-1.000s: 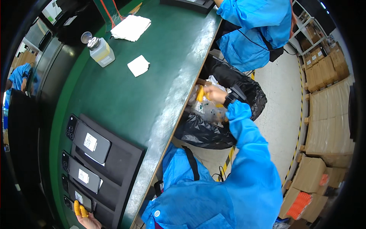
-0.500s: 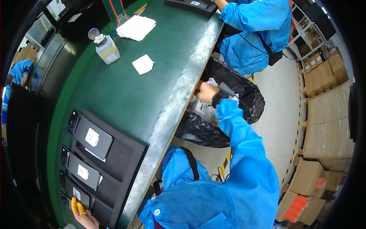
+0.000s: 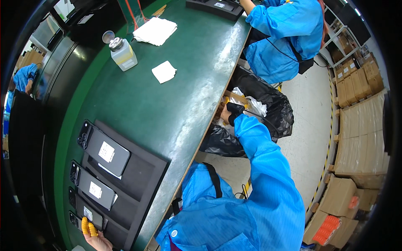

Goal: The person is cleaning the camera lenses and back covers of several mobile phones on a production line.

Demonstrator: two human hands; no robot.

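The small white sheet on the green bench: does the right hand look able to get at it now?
Probably not directly: the right hand is at the opening of the black bag, beyond the bench edge, which lies in the way. Raised over that edge, it likely could reach the sheet.

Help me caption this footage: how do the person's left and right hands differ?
Place: the left hand is at the black tray, fingers by a dark phone; the right hand is off the table's edge, at the black bag.
Visibility: the left hand clearly shows yellow finger covers; the right hand's fingers are mostly hidden.
Shared: both show bare skin.
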